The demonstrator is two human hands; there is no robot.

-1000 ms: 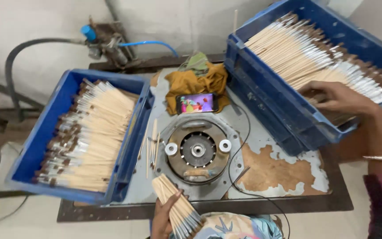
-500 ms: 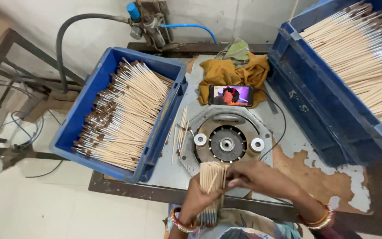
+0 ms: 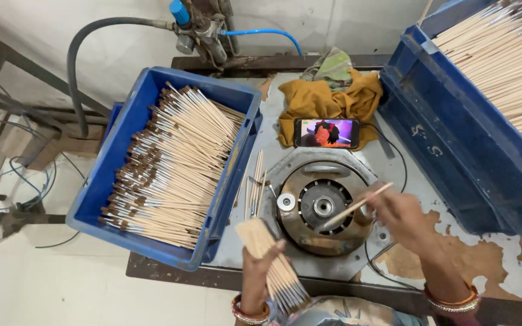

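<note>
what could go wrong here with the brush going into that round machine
1. The right hand holds a single brush angled into the round machine head; fingers sit close to its centre hole and might get pinched.
2. The left hand grips a fanned bundle of brushes one-handed; some could slip out.
3. The phone playing a video just behind may pull attention away.

A worn metal table [image 3: 502, 271] carries a round machine [image 3: 324, 208] at its centre. At nine o'clock sits a blue crate [image 3: 146, 115] of sticks, at three o'clock another blue bin [image 3: 454, 145]. At twelve o'clock lie a yellow cloth [image 3: 327, 99] and a phone [image 3: 326, 133]. A few loose sticks [image 3: 256, 184] lie beside the machine.
</note>
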